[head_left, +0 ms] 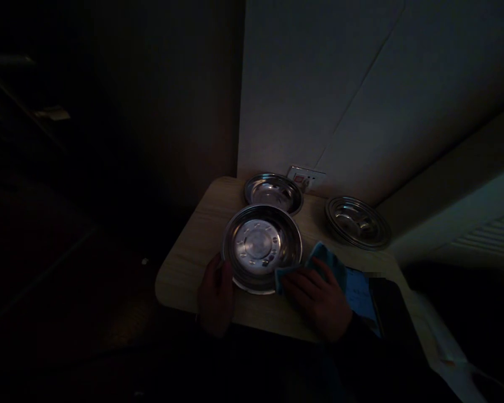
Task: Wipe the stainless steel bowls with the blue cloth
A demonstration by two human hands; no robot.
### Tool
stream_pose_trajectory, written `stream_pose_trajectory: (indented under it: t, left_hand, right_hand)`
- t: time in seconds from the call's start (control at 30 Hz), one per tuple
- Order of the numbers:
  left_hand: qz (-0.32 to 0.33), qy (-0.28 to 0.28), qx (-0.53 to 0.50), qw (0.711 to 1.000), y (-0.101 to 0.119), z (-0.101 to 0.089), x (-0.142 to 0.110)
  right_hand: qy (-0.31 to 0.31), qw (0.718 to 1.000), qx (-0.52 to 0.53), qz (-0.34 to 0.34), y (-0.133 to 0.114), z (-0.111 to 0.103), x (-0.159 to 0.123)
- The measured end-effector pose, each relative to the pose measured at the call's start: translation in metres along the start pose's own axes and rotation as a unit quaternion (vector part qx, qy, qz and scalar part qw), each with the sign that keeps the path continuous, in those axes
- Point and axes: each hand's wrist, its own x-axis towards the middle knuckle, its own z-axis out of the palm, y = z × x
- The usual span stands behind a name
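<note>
A shiny stainless steel bowl (258,244) sits near the front of a small wooden table, its inside facing up. My left hand (216,296) pinches the bowl's near left rim between thumb and fingers. Across from it, my right hand (319,299) is closed on a blue cloth (335,267), which touches the bowl's near right rim. Part of the cloth is hidden under my fingers. Just behind this bowl lies another steel bowl (273,189), its near edge overlapped by the first.
The pale table (182,280) has rounded corners and meets the wall. A stack of steel bowls (357,223) stands at the back right. Beside my right hand lies a device with a lit screen (361,296). A wall socket (313,177) is behind. The room is very dark.
</note>
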Motion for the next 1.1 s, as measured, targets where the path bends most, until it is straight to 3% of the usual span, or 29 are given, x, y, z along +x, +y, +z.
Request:
stream_pose_trajectory:
  t: [0.1, 0.3, 0.57, 0.8, 1.1]
  left_hand:
    - [0.004, -0.005, 0.000, 1.000, 0.000, 0.000, -0.002]
    - [0.002, -0.090, 0.004, 0.996, 0.001, 0.002, -0.006]
    - [0.019, -0.054, 0.024, 0.998, -0.001, 0.002, -0.006]
    - [0.022, -0.069, 0.031, 0.997, -0.002, 0.001, -0.005]
    - [0.011, -0.052, 0.023, 0.998, -0.003, 0.001, -0.008]
  right_hand:
    - [-0.001, 1.000, 0.015, 0.012, -0.009, 0.010, 0.002]
    - [0.000, 0.999, 0.041, 0.022, -0.022, 0.019, 0.005]
    - [-0.006, 0.998, 0.040, 0.044, -0.015, 0.015, 0.003]
    - [0.024, 0.994, 0.082, 0.072, -0.052, 0.036, 0.028]
    - [-0.050, 0.998, 0.042, 0.010, -0.021, 0.016, 0.007]
